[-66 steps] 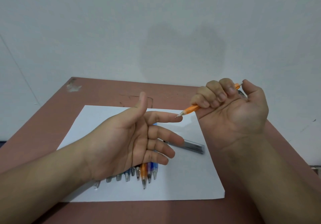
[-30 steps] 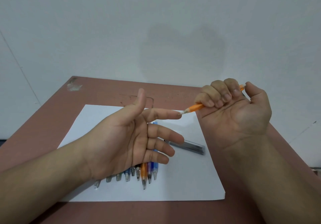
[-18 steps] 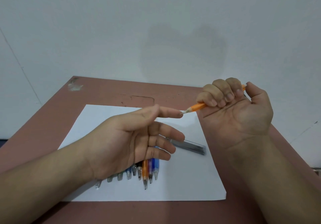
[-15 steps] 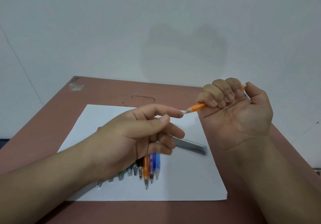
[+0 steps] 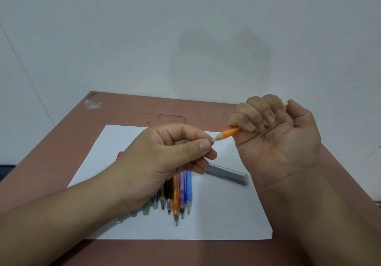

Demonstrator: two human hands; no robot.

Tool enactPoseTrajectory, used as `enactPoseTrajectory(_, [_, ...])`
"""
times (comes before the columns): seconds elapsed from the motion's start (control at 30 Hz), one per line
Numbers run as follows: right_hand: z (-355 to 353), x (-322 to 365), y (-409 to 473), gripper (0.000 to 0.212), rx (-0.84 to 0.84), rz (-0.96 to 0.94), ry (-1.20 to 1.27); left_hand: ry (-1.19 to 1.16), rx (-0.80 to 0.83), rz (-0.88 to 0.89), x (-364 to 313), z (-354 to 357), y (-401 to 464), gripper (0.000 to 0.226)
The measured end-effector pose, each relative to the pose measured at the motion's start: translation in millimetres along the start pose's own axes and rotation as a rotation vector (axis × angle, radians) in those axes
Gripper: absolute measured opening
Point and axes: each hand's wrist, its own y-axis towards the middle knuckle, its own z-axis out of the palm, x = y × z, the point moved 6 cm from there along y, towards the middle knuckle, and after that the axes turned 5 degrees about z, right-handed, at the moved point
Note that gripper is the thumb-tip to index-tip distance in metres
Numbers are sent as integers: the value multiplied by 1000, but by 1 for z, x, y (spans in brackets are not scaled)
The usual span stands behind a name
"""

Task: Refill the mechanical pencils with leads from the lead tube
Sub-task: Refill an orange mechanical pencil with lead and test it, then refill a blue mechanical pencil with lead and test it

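Note:
My right hand (image 5: pixel 276 135) grips an orange mechanical pencil (image 5: pixel 227 133) in its fist, thumb at the rear end, tip pointing left. The thumb and forefinger of my left hand (image 5: pixel 165 158) pinch together right at that tip; a lead between them is too thin to make out. Both hands are raised above a white sheet of paper (image 5: pixel 222 220). On the sheet lies a row of several coloured mechanical pencils (image 5: pixel 179 195), tips toward me, partly hidden under my left hand. The grey lead tube (image 5: pixel 228 174) lies on the paper to their right.
The paper lies on a reddish-brown table (image 5: pixel 61 142) that stands against a pale wall. A scrap of torn tape (image 5: pixel 92 103) sticks to the far left corner. A small red object (image 5: pixel 119 154) peeks out behind my left wrist.
My left hand turned over from palm-up with straight fingers. Its thumb and forefinger closed into a pinch at the orange pencil's tip. My right hand stayed nearly still.

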Motion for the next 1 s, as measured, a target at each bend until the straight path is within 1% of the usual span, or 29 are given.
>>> enactPoseTrajectory(0.13, [0, -1, 0, 47, -61, -29, -41, 38, -9, 5, 0, -1, 0, 21])
enactPoseTrajectory(0.23, [1, -3, 0, 46, -72, -33, -76, 76, -33, 13, -1, -3, 2, 20])
enactPoseTrajectory(0.3, [2, -4, 2, 44, -86, -41, -152, 112, -52, 23, -1, -5, 3, 19])
enactPoseTrajectory(0.43, [-1, -14, 3, 33, -229, -10, -440, 259, -89, 40, -6, -7, 1, 11])
enactPoseTrajectory(0.47, [-4, -15, 2, 31, -268, 1, -586, 320, -104, 41, -8, -7, 1, 8])
enactPoseTrajectory(0.53, [-8, -15, -2, 31, -361, -3, -960, 488, -128, 40, -9, -9, 1, 6])
enactPoseTrajectory(0.57, [-8, -16, -3, 31, -382, -7, -1062, 572, -126, 40, -10, -10, 1, 7])
enactPoseTrajectory(0.6, [-9, -16, -3, 30, -388, 8, -1080, 634, -118, 41, -10, -10, 2, 7])
enactPoseTrajectory(0.67, [-8, -14, -3, 26, -399, 32, -1066, 710, -94, 63, -12, -7, 2, 7])
enactPoseTrajectory(0.77, [-4, 0, -5, 17, -461, 22, -1163, 783, -30, 92, -17, 0, 5, 16])
enactPoseTrajectory(0.9, [13, 36, -17, 12, -537, 13, -1438, 949, 140, 155, -23, 21, 8, 18])
enactPoseTrajectory(1.0, [23, 66, -39, 14, -569, 30, -1710, 1048, 264, 156, -23, 47, 12, 23])
